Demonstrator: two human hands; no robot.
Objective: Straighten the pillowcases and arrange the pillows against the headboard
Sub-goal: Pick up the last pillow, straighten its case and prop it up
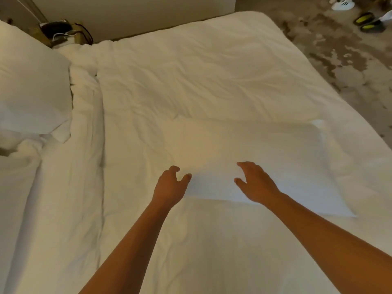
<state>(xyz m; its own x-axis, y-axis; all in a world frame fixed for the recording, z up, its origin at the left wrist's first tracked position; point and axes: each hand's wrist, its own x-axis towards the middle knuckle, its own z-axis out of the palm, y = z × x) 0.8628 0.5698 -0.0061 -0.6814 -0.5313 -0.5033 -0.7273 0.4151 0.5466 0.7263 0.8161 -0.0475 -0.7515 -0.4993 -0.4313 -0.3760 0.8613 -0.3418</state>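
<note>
A flat white pillow point(265, 158) lies across the middle of the white bed point(191, 71), its long side running left to right. My left hand point(169, 185) hovers at the pillow's near left corner, fingers loosely curled and holding nothing. My right hand point(254, 183) is over the pillow's near edge with fingers spread, thumb out, gripping nothing. A second, plumper white pillow point(31, 88) leans at the far left of the bed. The headboard is not in view.
A rumpled fold of white bedding point(84, 124) runs down the bed between the two pillows. A dark bag with cables point(63, 32) sits behind the bed's far left corner. Shoes point(369, 22) lie on the patterned carpet point(339, 56) to the right.
</note>
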